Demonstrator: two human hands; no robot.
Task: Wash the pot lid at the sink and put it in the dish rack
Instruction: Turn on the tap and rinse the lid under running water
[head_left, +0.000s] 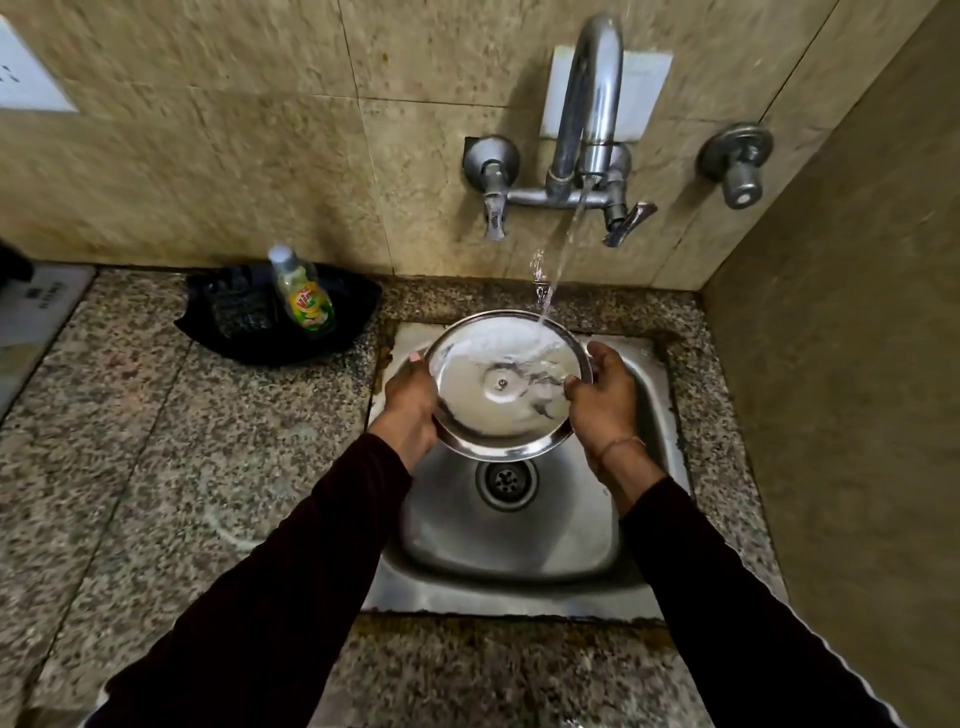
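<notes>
Nearest: two dark sleeves (291, 571) reach forward from the bottom edge, over a speckled granite counter (130, 467). Steel sink (519, 587) set square into the counter, rim stained along its left and front edges; round drain (507, 480) at the basin's middle, partly covered from view by the pot lid above it. Pot lid (506, 387) held over the basin between both hands, tilted with its underside facing up toward the camera; round, shiny metal, small rivet at its centre, wet film across the surface. Left hand (410, 400) grips the lid's left rim, fingers curled behind it, thumb tip showing at the edge. Right hand (602, 397) grips the right rim, thumb pressed on the inner face, fingers wrapped behind; a thin thread band on that wrist. Water stream (558, 265) falls at a slant and strikes the lid's far right edge, splashing. Left of the sink, on the counter against the wall: a black tray (358, 306) holding a dark scrubber (241, 312) and a bottle of yellow-green dish soap (304, 296), white cap, leaning slightly. Far: chrome gooseneck tap (587, 104) mounted on the wall with two lever handles, a separate round valve (735, 163) to its right. Wall of beige mottled stone tile, grout lines dark; side wall closes in on the right. White switch plate (26, 73) at upper left, blurred.
</notes>
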